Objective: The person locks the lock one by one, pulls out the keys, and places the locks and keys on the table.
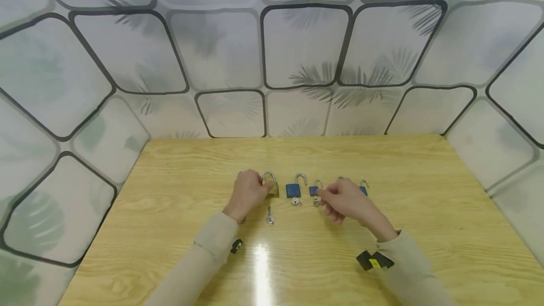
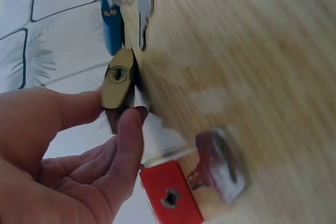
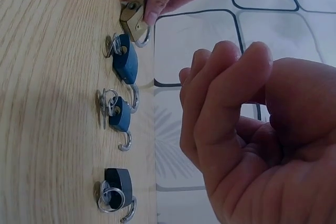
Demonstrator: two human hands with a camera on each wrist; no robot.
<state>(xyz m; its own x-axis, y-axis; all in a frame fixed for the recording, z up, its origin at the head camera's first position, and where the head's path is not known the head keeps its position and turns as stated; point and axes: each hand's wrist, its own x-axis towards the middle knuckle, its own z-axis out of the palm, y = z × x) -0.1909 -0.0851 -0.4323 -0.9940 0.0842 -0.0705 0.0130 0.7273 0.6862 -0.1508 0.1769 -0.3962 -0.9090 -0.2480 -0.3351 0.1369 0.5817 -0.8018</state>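
My left hand [image 1: 248,193] pinches a brass padlock [image 1: 274,190] between thumb and fingers. In the left wrist view its keyhole end faces the camera. A loose silver key [image 1: 269,216] lies on the table in front of it. Beside the left hand is a red padlock [image 2: 170,192], with a blurred shiny metal piece [image 2: 220,166] near its keyhole end. My right hand [image 1: 346,197] hovers with loosely curled fingers, nothing visible in them. Near it stand a small blue padlock [image 3: 120,115] and a dark padlock [image 3: 118,188], both with shackles open and keys on rings.
A larger blue padlock [image 1: 293,190] with its shackle open and keys attached lies between the brass and small blue ones. The padlocks form a row on the wooden table [image 1: 191,259]. Patterned fabric [image 1: 303,46] walls the back and sides.
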